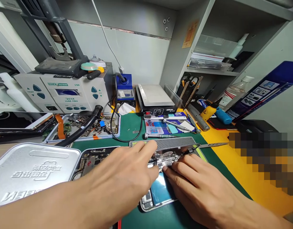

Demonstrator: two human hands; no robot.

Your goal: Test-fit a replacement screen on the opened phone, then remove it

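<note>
An opened phone [162, 187] with a bluish inner panel lies on the green mat [175, 216], in front of a perforated metal strip [175, 143]. My left hand [129, 168] reaches over the phone's upper left part, its fingers bent together around something I cannot make out. On the other side, my right hand [199, 184] presses its fingertips at small metallic parts near the phone's upper end; whether it grips any of them is hidden. Another opened device [89, 160] is partly covered by my left forearm.
A silver tin lid [53, 156] lies at the left. Behind are a tray of circuit boards [108, 124], a grey hot-air station [65, 92], a heating plate [156, 95] and screwdrivers [177, 124]. Bottles [208, 111] stand right.
</note>
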